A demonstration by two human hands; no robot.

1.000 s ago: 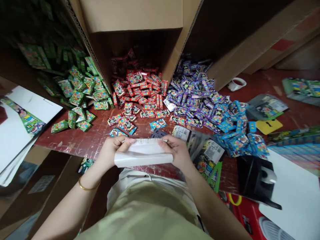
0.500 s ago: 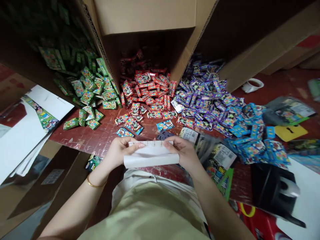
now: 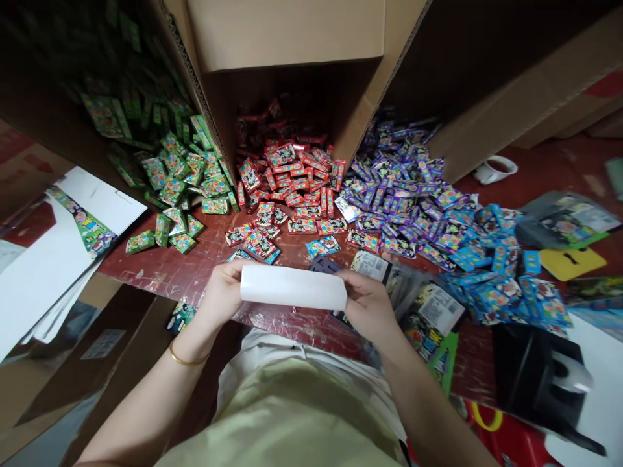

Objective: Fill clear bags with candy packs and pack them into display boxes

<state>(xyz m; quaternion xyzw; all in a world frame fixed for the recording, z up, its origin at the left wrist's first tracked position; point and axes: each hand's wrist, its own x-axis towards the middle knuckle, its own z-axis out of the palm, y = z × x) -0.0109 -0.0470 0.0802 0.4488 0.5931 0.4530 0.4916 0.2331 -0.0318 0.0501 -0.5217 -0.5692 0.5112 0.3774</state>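
Observation:
A strip of white paper (image 3: 294, 287), its blank side towards me, stretches between my hands above the table's front edge. My left hand (image 3: 221, 292) grips its left end; a gold bangle circles that wrist. At the right end, my right hand (image 3: 367, 305) pinches the paper, with the fingertips partly hidden behind it. Just beyond the strip lie small red packets (image 3: 260, 241) and a blue packet (image 3: 323, 246). Plastic bags with printed cards (image 3: 438, 305) lie beside my right hand.
Cardboard boxes open towards me, spilling green packets (image 3: 174, 168), red packets (image 3: 296, 172) and purple packets (image 3: 394, 188). Blue packets (image 3: 501, 272) are heaped at right, near a black tape dispenser (image 3: 535, 370) and a white cup (image 3: 495, 170). White sheets (image 3: 53, 259) lie at left.
The paper has turned over in my hands: its printed, folded face and my thumbs showed before, and now a smooth blank face covers them. Both hands still grip its ends.

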